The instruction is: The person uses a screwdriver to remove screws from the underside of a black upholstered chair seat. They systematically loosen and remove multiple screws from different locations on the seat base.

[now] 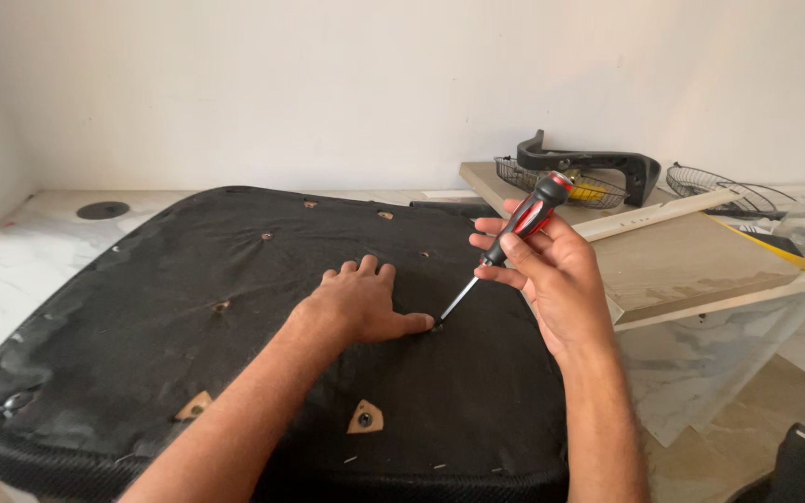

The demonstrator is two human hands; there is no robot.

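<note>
Centre frame, just right of middle, we see the screwdriver [512,244] with its tip down on a screw hole [437,325] in the black seat underside [142,307]. Its long axis slants from lower left (tip) to upper right (red-and-black handle top, near the grey board). Our right hand [552,279] wraps the handle with fingers curled closed around the grip, and sits right of and above the tip. Our left hand [358,305] lies flat on the fabric, fingers spread fairly wide, holding nothing; its thumb points right and ends just beside the tip, nearly touching the hole. So the left hand is nearer the fastener, while the right has the tool.

Tool looks: thin bright metal shaft, short, chunky moulded handle, red with black inlays. We cannot tell the tip type.

Seat underside: black cloth, stapled at the near edge, several small holes showing tan wood, and one triangular cutout [365,417] lower centre.

Upper right of frame: grey board [691,261], black plastic armrest [598,163] and wire baskets [719,182]. Seat rests on a white marble-look surface [11,270].
</note>
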